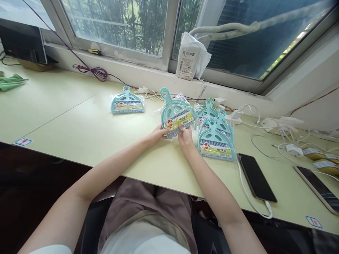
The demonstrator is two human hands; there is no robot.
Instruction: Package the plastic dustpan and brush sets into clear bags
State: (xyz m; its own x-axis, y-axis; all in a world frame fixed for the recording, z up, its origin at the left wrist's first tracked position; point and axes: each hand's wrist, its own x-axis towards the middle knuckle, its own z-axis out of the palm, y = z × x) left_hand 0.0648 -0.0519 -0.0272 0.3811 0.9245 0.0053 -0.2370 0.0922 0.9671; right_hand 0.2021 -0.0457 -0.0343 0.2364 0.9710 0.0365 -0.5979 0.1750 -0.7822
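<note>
A teal dustpan and brush set [176,114] in clear wrap, with a green and yellow label, is held tilted above the table. My left hand [159,134] grips its lower left edge. My right hand [184,135] pinches the lower edge, thumb on the label. One similar wrapped set [127,102] lies apart to the left. To the right several more teal sets [215,144] lie overlapping, close to the held one.
On the table [66,130], a black phone [256,176] with a white cable and another phone [319,188] lie at the right. White cables and a power strip [233,118] run behind. A bagged box [188,58] stands on the sill; a dark screen [23,42] is far left.
</note>
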